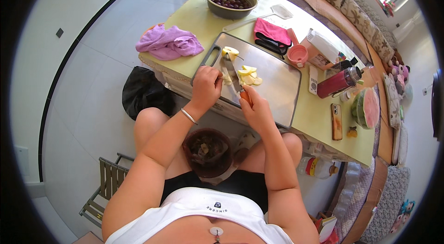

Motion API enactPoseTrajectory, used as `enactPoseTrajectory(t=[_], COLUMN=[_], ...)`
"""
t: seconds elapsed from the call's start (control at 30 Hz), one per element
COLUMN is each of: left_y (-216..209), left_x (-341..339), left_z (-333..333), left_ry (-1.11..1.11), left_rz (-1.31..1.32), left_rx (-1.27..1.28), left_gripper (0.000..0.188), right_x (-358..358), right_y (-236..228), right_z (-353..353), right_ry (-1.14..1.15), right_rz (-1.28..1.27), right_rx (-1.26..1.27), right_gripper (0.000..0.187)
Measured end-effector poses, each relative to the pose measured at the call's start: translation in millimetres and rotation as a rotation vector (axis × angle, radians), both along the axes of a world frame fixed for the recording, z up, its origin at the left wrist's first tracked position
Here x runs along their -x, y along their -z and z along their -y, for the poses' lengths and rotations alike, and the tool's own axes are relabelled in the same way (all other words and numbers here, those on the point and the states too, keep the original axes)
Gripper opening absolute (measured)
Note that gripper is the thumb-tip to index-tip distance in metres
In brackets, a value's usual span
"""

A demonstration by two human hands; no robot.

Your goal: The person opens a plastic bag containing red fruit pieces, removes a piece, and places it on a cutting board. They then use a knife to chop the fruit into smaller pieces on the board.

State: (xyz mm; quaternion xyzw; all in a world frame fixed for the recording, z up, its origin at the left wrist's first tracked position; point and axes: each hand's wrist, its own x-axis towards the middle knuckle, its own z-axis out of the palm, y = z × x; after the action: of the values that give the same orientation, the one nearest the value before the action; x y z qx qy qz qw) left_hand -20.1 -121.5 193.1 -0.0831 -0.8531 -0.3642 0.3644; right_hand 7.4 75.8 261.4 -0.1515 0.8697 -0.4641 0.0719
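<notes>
A knife with an orange handle [246, 98] is in my right hand [257, 109], its blade [231, 70] slanting up and left over the cutting board [278, 88]. My left hand [208, 86] is closed at the board's near left edge, fingertips pinched at a pale apple piece [226, 79] beside the blade. Just beyond the blade tip sits a cut apple half [230, 51], flesh showing. Right of the blade, several apple slices [249, 76] lie in a loose pile. The grey-rimmed board rests on a table with a pale yellow-green cover.
A colander of dark round fruit [231, 2] stands at the far left, near a purple cloth [170, 43]. Rightward are a pink pouch [272, 31], flask [339, 83], phone [336, 121] and cut watermelon [366, 108]. A dark bin [208, 152] with scraps sits between my knees.
</notes>
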Motion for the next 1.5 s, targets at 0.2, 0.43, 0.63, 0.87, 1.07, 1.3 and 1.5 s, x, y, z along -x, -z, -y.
enactPoseTrajectory(t=[0.2, 0.43, 0.63, 0.87, 1.07, 1.3, 1.5], left_y=[-2, -2, -5, -1, 2, 0, -1], left_x=[1, 0, -2, -1, 1, -1, 0], left_z=[-2, -1, -3, -1, -1, -1, -1], left_ry=[0.010, 0.023, -0.009, -0.004, 0.000, -0.007, -0.010], left_rz=[-0.026, -0.016, -0.019, -0.025, -0.034, -0.029, -0.036], left_rx=[0.007, 0.005, -0.005, 0.010, 0.017, 0.016, 0.025], left_gripper=[0.013, 0.012, 0.012, 0.011, 0.012, 0.012, 0.013], right_x=[0, 6, -1, -2, -1, -3, -6], right_y=[3, 9, -2, 5, 3, 0, -2], right_z=[0, 6, 7, 8, 9, 7, 10], right_ry=[-0.005, -0.011, -0.007, -0.013, -0.048, -0.080, -0.058], right_rz=[-0.005, -0.007, 0.050, 0.003, 0.006, 0.033, 0.027], right_rx=[0.046, -0.024, -0.012, 0.011, -0.048, -0.026, -0.046], right_gripper=[0.039, 0.039, 0.040, 0.040, 0.040, 0.040, 0.040])
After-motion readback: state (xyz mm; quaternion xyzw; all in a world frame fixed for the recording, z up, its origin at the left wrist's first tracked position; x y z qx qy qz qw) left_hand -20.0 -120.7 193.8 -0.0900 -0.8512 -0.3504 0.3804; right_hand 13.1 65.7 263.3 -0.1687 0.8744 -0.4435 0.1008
